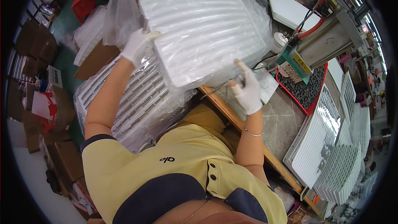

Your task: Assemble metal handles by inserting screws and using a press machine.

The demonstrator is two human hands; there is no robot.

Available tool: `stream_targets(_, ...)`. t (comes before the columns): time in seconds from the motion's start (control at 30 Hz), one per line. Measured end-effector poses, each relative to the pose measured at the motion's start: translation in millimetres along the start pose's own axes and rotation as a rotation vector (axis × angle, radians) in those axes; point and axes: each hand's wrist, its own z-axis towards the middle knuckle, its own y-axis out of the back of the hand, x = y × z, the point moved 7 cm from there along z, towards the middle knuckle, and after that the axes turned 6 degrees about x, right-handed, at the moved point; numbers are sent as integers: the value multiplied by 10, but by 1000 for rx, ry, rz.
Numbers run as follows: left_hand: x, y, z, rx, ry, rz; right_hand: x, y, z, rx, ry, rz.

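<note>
A clear plastic bag wraps a ribbed white panel or stack of panels [203,29], lying at the far middle and partly over the bench. My left hand [139,46], in a white glove with bare fingertips, grips its left edge, one finger lying over the top. In a matching glove, my right hand [250,92] is beside the pack's near right corner with thumb and forefinger apart. The forefinger overlaps the plastic's edge; whether it touches cannot be told. Below my left forearm lies another bagged stack of slotted white panels [134,99].
A red tray [309,111] of small dark pieces sits on the grey bench [277,126], under a machine [327,37] with cables. White slotted panels [311,149] stack at the right. Cardboard boxes [62,112] and a red crate [84,2] stand at the left.
</note>
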Motion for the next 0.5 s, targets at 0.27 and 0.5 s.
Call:
stream_targets(0.27,-980,1588,-1391,-146,-300,-67,528,604,-5,-496,124,65)
stream_targets(0.5,-1275,2651,-1943,-405,-389,-39,495,682,294,-545,313,169)
